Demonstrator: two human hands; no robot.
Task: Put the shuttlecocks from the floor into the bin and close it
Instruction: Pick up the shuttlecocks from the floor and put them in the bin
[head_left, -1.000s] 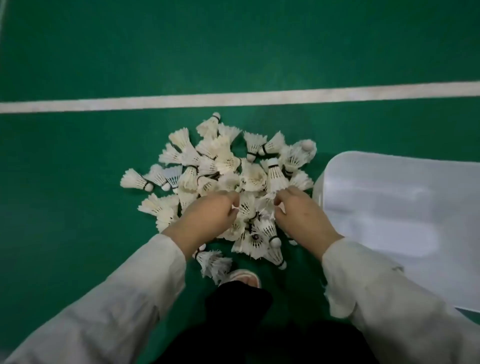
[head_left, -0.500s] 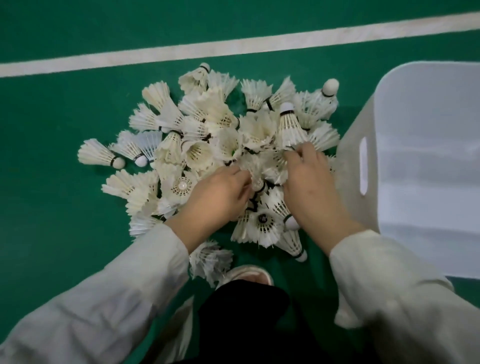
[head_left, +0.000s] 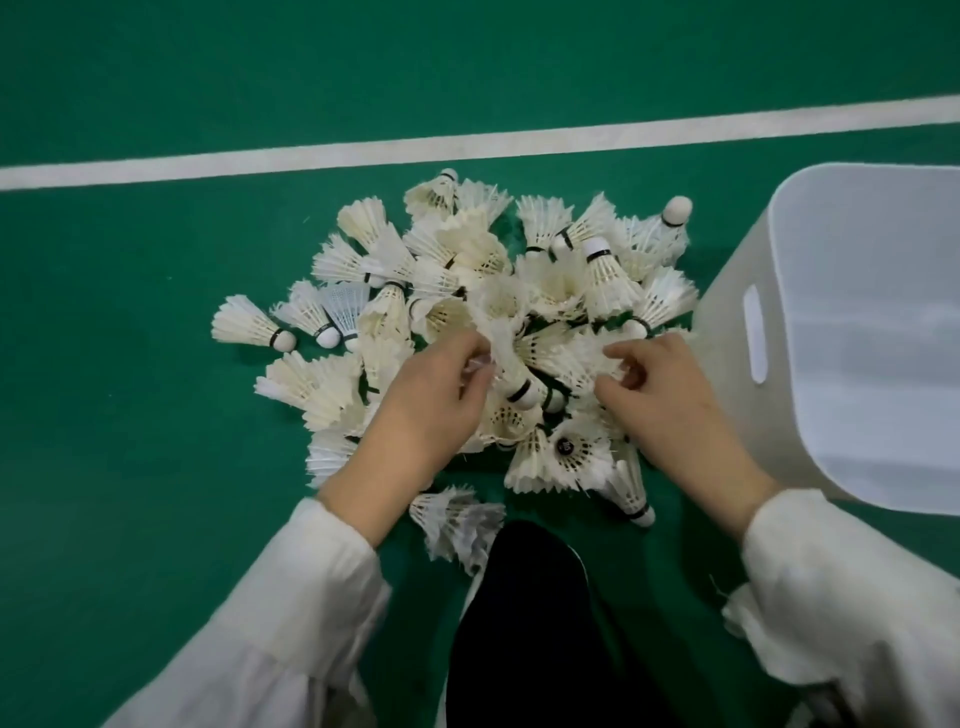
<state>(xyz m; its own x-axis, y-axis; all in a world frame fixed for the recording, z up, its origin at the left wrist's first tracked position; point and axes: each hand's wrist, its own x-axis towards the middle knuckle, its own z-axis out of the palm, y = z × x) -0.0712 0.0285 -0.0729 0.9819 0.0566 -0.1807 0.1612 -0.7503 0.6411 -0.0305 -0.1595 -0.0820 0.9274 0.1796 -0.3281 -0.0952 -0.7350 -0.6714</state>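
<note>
Several white feather shuttlecocks (head_left: 550, 283) lie in a loose pile on the green floor. My left hand (head_left: 431, 405) is at the near middle of the pile, fingers curled and pinching the feather skirt of a shuttlecock (head_left: 511, 364). My right hand (head_left: 665, 405) is a little to the right, fingertips curled into the feathers of another shuttlecock (head_left: 587, 358). The white plastic bin (head_left: 727, 410) stands open just right of the pile, with a handle slot in its near wall. What lies inside it is hard to make out. No lid is in view.
A white court line (head_left: 467, 148) crosses the green floor behind the pile. My knee in black cloth (head_left: 524, 623) is at the bottom centre. One shuttlecock (head_left: 452, 519) lies apart just in front of it. Another shuttlecock (head_left: 249, 327) lies at the far left.
Both hands have drawn slightly apart over the near part of the pile. The right hand came back from a farther shuttlecock. The view has shifted, and the bin shows more fully.
</note>
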